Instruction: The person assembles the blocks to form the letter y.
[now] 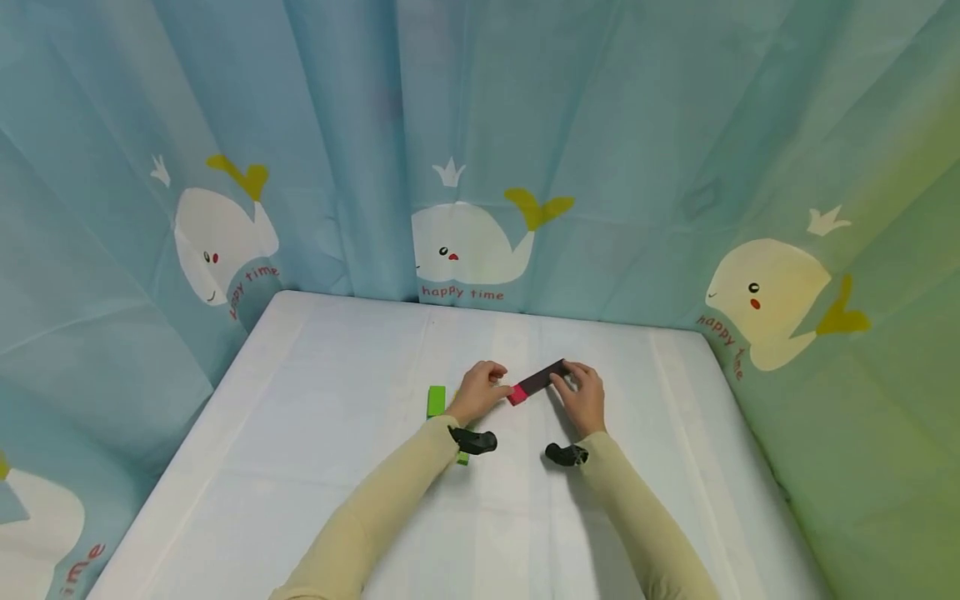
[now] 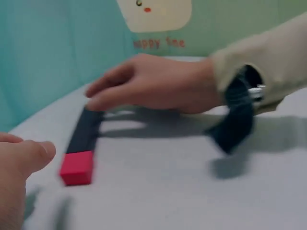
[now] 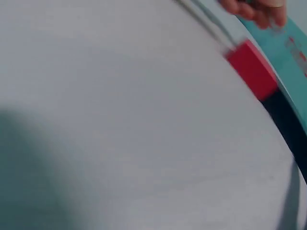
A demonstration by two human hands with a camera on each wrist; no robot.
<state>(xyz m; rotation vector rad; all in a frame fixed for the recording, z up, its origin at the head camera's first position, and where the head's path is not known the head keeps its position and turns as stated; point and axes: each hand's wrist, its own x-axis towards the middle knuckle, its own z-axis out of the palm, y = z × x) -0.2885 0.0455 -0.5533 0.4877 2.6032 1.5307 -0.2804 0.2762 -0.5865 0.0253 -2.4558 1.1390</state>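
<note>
A long black block (image 1: 542, 379) lies slantwise on the white table with a small red block (image 1: 517, 395) against its near-left end. My right hand (image 1: 585, 397) is at the far end of the black block, thumb on one side and index finger at the end corner, pinching it. In the left wrist view, that right hand (image 2: 148, 84) reaches over the block's far end. My left hand (image 1: 480, 390) hovers beside the red block, fingers loosely bent and holding nothing. A small gap separates its thumb (image 2: 36, 155) from the red block. The right wrist view is blurred.
A green block (image 1: 437, 401) stands left of my left hand. Another green piece (image 1: 462, 458) and a bit of yellow show from behind the left wrist, mostly hidden. Whale-printed curtains (image 1: 637, 167) hang around the table (image 1: 337, 367). Both wrists wear black straps.
</note>
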